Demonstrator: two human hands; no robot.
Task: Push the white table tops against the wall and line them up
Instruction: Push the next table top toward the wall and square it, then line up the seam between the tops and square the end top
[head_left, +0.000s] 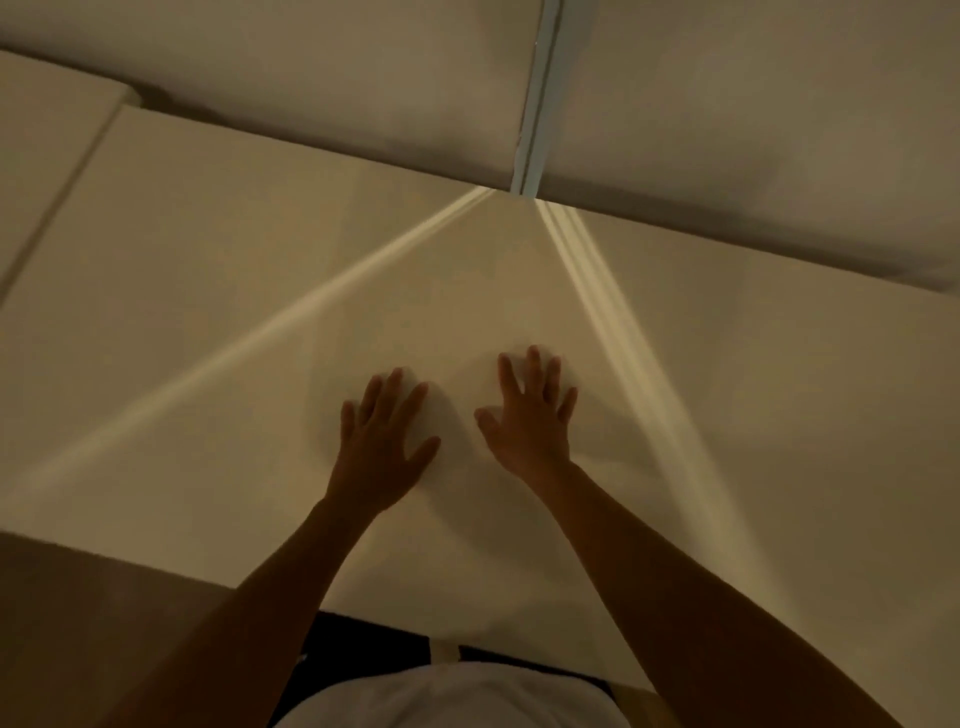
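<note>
At the bottom centre of the frame, a white top (452, 696) over dark trousers (332, 670); both forearms bare, no sleeves, watch or rings.

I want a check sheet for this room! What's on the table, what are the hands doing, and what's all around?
Surface: white table top, bare, crossed by two pale light streaks.
Job's things: its far edge looks right at the wall; a second table top lies left, a thin seam between.
Clutter: nothing seen.
Grippers: left hand and right hand lie flat on the top, fingers spread.
Cables: nothing seen.
Surroundings: dim room; vertical strip on the wall; brownish floor at lower left.
</note>
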